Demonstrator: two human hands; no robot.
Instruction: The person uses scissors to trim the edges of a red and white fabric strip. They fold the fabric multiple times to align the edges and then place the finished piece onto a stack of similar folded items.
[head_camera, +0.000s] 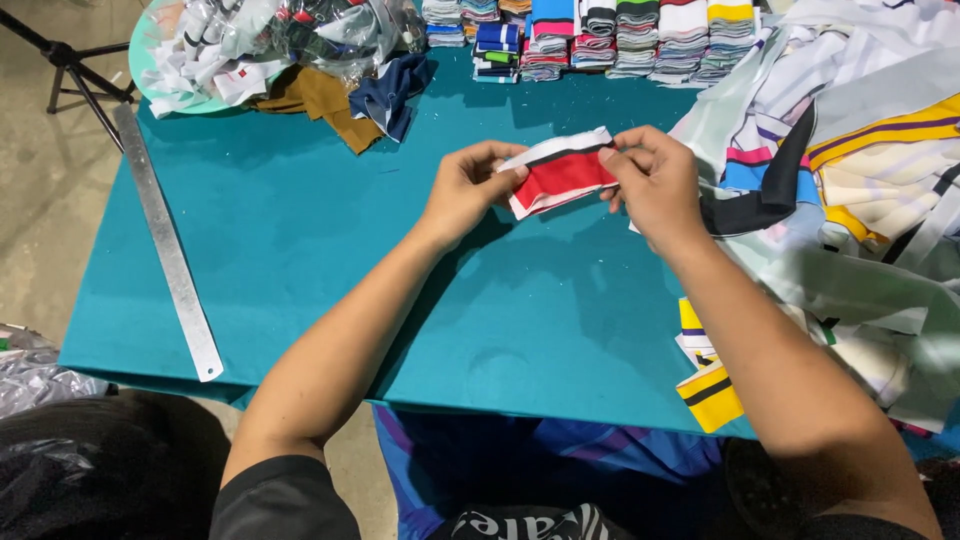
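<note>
Both hands pinch a folded red, white and black knit strip above the teal table.

The left hand (470, 188) and right hand (650, 180) each press fingers on an end of the ribbed strip (558, 172), held over the cloth-covered table (300, 250). Bare teal lies near and left. A steel ruler (168, 250) lines the left edge, folded striped stacks (600, 38) the far edge, and loose fabric panels (860, 170) crowd the right.

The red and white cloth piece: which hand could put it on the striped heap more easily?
Probably the right hand. It pinches the red and white cloth piece at the end beside the striped heap. The left hand holds the far end, out over the teal table.
</note>
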